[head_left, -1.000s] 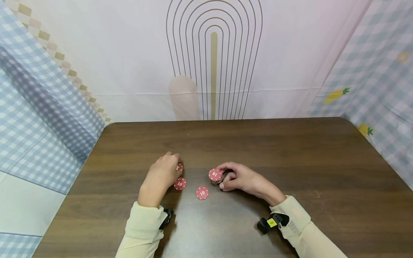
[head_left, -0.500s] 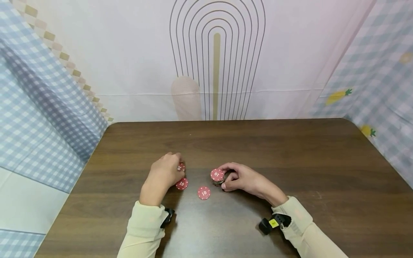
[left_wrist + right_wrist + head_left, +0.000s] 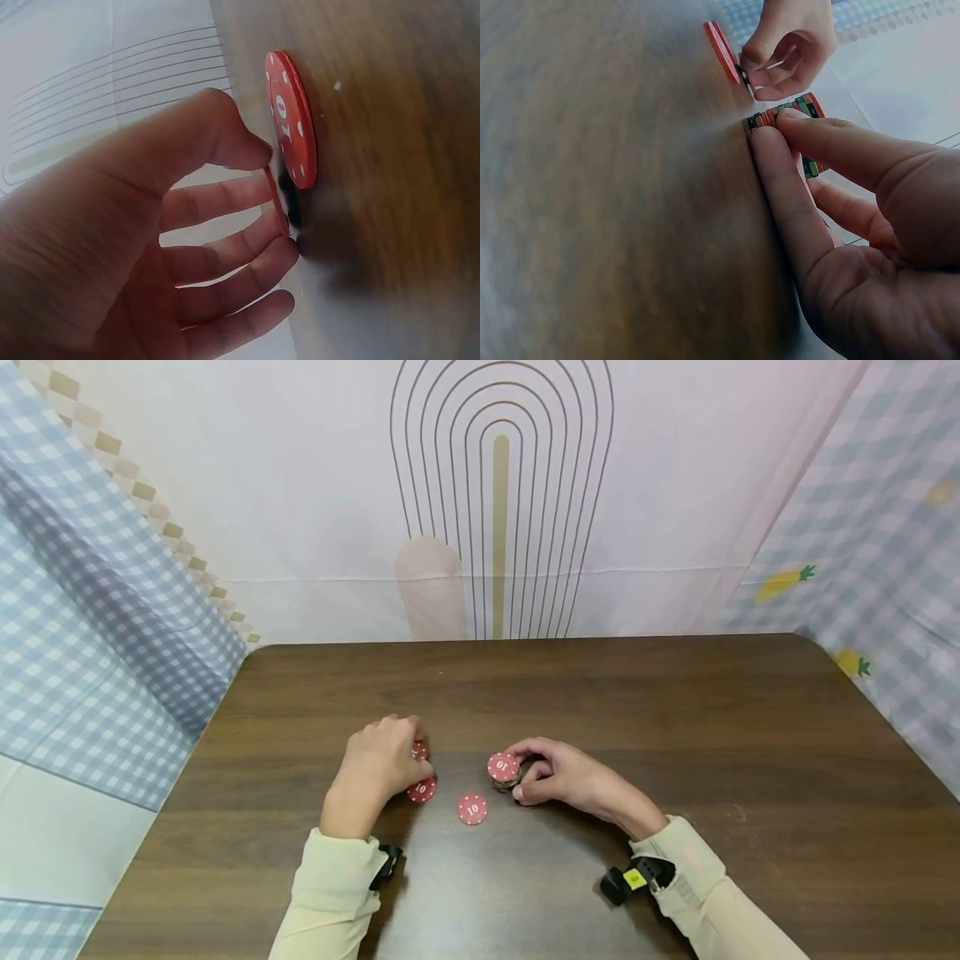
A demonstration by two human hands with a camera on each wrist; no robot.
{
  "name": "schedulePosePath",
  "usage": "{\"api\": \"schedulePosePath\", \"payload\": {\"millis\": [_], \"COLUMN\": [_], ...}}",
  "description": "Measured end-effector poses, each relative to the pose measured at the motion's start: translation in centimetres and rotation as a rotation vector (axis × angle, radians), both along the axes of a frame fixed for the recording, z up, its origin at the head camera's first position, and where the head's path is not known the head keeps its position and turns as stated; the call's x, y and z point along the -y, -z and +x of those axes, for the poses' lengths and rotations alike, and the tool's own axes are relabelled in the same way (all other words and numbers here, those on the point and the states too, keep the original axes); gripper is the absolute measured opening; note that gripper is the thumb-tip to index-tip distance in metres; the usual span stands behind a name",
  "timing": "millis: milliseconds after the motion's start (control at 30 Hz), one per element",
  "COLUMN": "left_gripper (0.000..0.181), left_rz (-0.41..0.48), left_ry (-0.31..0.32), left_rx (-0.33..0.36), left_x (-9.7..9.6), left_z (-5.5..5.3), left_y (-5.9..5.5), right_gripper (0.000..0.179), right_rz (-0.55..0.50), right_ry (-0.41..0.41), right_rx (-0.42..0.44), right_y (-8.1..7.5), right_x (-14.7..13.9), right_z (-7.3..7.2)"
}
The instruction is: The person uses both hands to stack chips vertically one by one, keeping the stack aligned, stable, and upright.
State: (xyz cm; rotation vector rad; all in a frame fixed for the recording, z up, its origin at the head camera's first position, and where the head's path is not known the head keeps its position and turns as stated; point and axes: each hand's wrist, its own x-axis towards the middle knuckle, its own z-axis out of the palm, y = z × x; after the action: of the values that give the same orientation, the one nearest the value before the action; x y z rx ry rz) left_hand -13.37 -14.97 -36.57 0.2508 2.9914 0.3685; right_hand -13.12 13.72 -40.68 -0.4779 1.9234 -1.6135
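My left hand (image 3: 377, 757) pinches a red poker chip (image 3: 276, 201) between thumb and fingertips, low over the table. In the left wrist view this chip shows edge-on, tilted, with something dark just beneath it that I cannot make out. Another red chip marked 10 (image 3: 291, 120) lies beside the left thumb. My right hand (image 3: 566, 777) grips the sides of a stack of poker chips (image 3: 503, 768), with a red 10 chip on top. Red, green and black edges show in the stack (image 3: 810, 109) in the right wrist view. Between the hands lies a single red 10 chip (image 3: 472, 809).
The dark wooden table (image 3: 637, 693) has rounded far corners. Behind it hangs a white cloth (image 3: 315, 510) with arch lines, and blue checked cloth (image 3: 112, 635) flanks the sides. Each wrist wears a black camera strap (image 3: 652, 872).
The left thumb has slid slightly right and in against the chip, covering more of the near chip. My right hand stays at the stack; the head view shifts a little.
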Motion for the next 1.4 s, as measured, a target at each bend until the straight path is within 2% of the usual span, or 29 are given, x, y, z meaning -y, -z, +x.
{"api": "schedulePosePath", "payload": {"millis": [200, 533, 900, 1033, 1233, 1400], "left_gripper": [0.031, 0.019, 0.024, 0.018, 0.016, 0.017], "left_rz": [0.041, 0.126, 0.083, 0.107, 0.153, 0.167], "left_ry": [-0.033, -0.051, -0.008, 0.012, 0.068, 0.098], "left_rx": [0.03, 0.055, -0.019, -0.058, -0.139, -0.151], "left_x": [0.1, 0.3, -0.3, -0.6, -1.5, -1.7], "left_z": [0.1, 0.1, 0.1, 0.3, 0.5, 0.4], "left_y": [0.0, -0.4, -0.5, -0.5, 0.2, -0.5], "right_gripper": [0.057, 0.058, 0.058, 0.059, 0.059, 0.058], "right_rz": [-0.019, -0.001, 0.004, 0.005, 0.005, -0.001], "right_ry": [-0.001, 0.0, 0.004, 0.007, 0.005, 0.006], "right_rx": [0.014, -0.005, -0.005, 0.001, 0.006, 0.002], "right_y": [0.1, 0.0, 0.1, 0.2, 0.4, 0.2], "right_x": [0.0, 0.2, 0.0, 0.0, -0.2, -0.1], "right_z": [0.0, -0.1, 0.1, 0.2, 0.7, 0.4]}}
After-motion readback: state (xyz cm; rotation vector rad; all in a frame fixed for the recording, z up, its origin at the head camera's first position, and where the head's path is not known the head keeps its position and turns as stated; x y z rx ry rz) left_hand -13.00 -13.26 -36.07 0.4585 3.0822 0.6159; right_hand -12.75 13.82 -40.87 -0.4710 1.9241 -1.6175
